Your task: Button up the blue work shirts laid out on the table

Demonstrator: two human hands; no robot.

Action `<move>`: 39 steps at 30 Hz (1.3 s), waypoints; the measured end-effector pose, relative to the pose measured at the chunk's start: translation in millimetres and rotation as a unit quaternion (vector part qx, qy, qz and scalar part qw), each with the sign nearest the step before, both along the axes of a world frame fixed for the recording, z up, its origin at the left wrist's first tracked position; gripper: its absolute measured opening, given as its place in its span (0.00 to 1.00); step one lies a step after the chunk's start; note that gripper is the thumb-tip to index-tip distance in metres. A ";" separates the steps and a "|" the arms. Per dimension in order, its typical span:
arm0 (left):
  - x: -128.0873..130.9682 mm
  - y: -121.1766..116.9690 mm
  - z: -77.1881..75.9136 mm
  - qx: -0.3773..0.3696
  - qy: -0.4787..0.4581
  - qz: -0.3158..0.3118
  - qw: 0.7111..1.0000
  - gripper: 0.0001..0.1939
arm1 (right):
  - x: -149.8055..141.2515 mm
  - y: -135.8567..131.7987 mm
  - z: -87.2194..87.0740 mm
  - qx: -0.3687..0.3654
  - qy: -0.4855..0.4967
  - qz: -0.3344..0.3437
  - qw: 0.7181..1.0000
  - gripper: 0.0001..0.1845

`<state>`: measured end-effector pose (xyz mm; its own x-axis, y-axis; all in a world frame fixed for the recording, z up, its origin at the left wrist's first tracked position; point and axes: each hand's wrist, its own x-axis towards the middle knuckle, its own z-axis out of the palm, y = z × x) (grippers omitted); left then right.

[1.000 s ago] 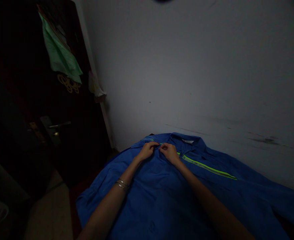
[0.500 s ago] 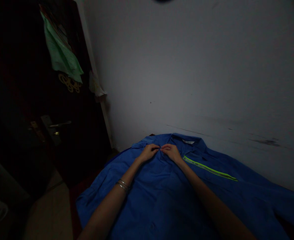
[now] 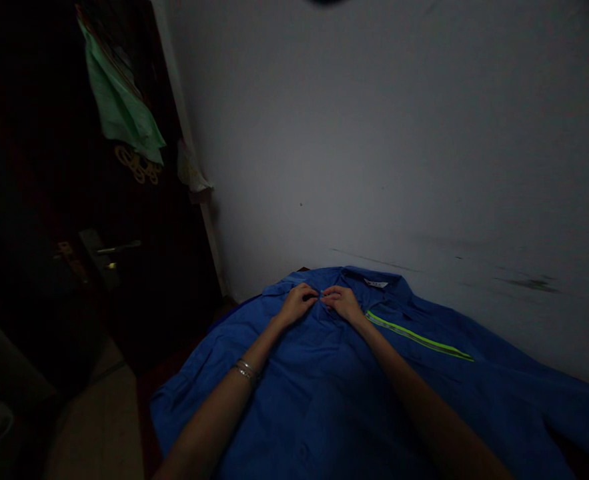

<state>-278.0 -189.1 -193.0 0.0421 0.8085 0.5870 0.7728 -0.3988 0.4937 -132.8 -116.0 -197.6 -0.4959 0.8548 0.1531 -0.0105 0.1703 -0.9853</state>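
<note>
A blue work jacket [image 3: 294, 380] lies spread out, its collar toward the wall and a white label [image 3: 375, 283] inside the collar. A yellow-green reflective strip [image 3: 419, 337] crosses its chest on the right. Near the collar, my left hand [image 3: 298, 304] pinches the jacket's cloth between thumb and fingers. Close beside it, my right hand [image 3: 341, 303] also pinches the cloth, the fingertips of both hands almost meeting. Whether a button or other small fastener is between the fingertips is too dark and small to tell. Bracelets circle my left wrist.
A pale wall [image 3: 374, 133] rises directly behind the jacket. At the left stands a dark door [image 3: 174, 267] with a metal handle [image 3: 119, 248]; a green cloth [image 3: 119, 107] hangs on it. A plastic bag [image 3: 193, 172] hangs by the door frame. Light flooring [image 3: 99, 427] shows at lower left.
Both hands stay at the same spot by the collar, with only slight finger movement. The whole view has shifted a little.
</note>
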 end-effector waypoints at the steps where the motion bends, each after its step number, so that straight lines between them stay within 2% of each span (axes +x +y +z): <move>1: 0.4 -0.5 0.4 0.004 -0.005 0.002 1.000 0.07 | 0.1 0.1 0.5 -0.002 -0.001 -0.001 1.000 0.11; 12: 1.7 -2.8 1.4 0.001 0.024 -0.017 1.000 0.07 | -1.5 -0.4 3.8 -0.035 -0.016 -0.012 0.999 0.08; 20: 7.8 -7.1 1.0 0.016 0.095 -0.012 0.995 0.08 | 1.8 -2.1 6.8 0.012 -0.042 -0.004 0.999 0.07; 30: 9.3 -6.7 -3.0 0.044 0.068 -0.018 0.997 0.07 | -0.6 6.7 0.7 0.042 -0.067 -0.023 0.997 0.09; 39: 6.6 -5.6 -9.1 0.053 0.053 -0.005 0.997 0.08 | 1.1 5.8 6.7 0.050 -0.070 -0.031 0.996 0.11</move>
